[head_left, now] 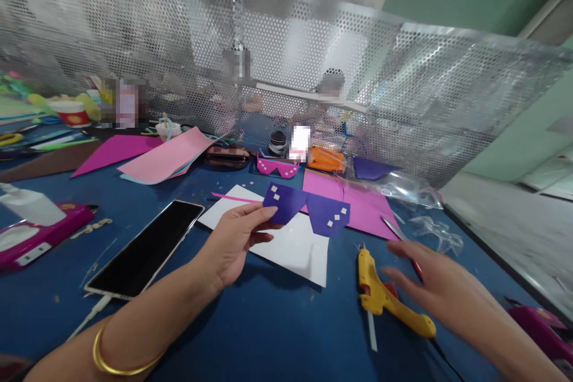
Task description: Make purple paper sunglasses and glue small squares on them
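Between thumb and fingers, my left hand [239, 233] pinches a purple paper glasses cutout [329, 212] dotted with small white squares. It is held above a white sheet of paper [290, 250]. My right hand [425, 268], slightly blurred, hovers with its fingers apart beside a yellow hot glue gun [373, 286], holding nothing that I can see. A glue stick juts from the gun, which lies on the blue table. Scissors [394, 228] lie beyond the right hand, partly hidden by it. Farther back sits a pair of pink paper glasses [277, 166] with similar white squares.
A phone [145, 250] on a cable lies at left, near a magenta power strip [49, 236]. Pink paper [353, 206] and clear plastic [398, 188] lie at right. Coloured sheets [165, 158] are behind the phone. A perforated metal screen [286, 42] borders the table; people sit beyond it.
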`<state>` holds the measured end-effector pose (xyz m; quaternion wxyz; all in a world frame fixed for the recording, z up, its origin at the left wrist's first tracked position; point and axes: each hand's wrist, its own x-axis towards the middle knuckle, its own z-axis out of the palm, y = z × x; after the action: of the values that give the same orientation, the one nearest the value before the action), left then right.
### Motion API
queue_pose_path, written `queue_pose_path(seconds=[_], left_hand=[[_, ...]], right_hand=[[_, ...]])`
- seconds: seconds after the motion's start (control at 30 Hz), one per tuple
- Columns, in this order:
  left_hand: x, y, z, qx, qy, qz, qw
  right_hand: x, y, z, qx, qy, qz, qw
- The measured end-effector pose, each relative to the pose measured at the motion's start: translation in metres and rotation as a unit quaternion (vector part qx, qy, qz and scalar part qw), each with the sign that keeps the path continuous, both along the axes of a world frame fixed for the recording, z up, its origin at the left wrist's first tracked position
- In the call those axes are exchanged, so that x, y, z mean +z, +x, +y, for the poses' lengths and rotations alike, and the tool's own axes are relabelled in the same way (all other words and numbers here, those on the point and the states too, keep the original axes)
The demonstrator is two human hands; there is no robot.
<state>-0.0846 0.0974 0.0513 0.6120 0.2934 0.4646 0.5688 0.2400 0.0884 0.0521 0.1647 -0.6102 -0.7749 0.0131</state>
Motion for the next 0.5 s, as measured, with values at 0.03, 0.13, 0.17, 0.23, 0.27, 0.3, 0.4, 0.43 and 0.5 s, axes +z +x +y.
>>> queue_pose_path(seconds=[0.03, 0.13, 0.17, 0.23, 0.27, 0.3, 0.4, 0.43, 0.5], left_hand=[[-0.001, 0.0, 0.001, 0.002, 0.001, -0.002, 1.0], [-0.003, 0.0, 0.003, 0.006, 0.003, -0.002, 1.0], [-0.003, 0.0, 0.004, 0.008, 0.002, -0.001, 1.0], [-0.005, 0.0, 0.004, 0.012, 0.001, 0.002, 1.0], [-0.005, 0.0, 0.004, 0.014, 0.0, 0.004, 1.0], [-0.005, 0.0, 0.004, 0.015, 0.0, 0.005, 1.0], [-0.005, -0.001, 0.004, 0.015, -0.001, 0.006, 1.0], [-0.005, -0.001, 0.004, 0.014, 0.0, 0.005, 1.0], [-0.004, 0.0, 0.004, 0.012, 0.002, 0.004, 1.0]], right_hand=[[-0.011, 0.011, -0.009, -0.003, -0.013, -0.027, 1.0], [-0.035, 0.032, -0.031, 0.026, -0.025, -0.057, 0.998], [-0.04, 0.034, -0.036, 0.036, -0.026, -0.06, 0.997], [-0.047, 0.035, -0.043, 0.045, -0.029, -0.065, 0.996], [-0.05, 0.034, -0.044, 0.044, -0.03, -0.069, 0.996], [-0.053, 0.033, -0.044, 0.04, -0.029, -0.073, 0.996], [-0.061, 0.03, -0.042, 0.034, -0.015, -0.084, 0.996], [-0.063, 0.029, -0.041, 0.039, -0.008, -0.086, 0.996], [-0.067, 0.025, -0.038, 0.057, -0.008, -0.087, 0.995]])
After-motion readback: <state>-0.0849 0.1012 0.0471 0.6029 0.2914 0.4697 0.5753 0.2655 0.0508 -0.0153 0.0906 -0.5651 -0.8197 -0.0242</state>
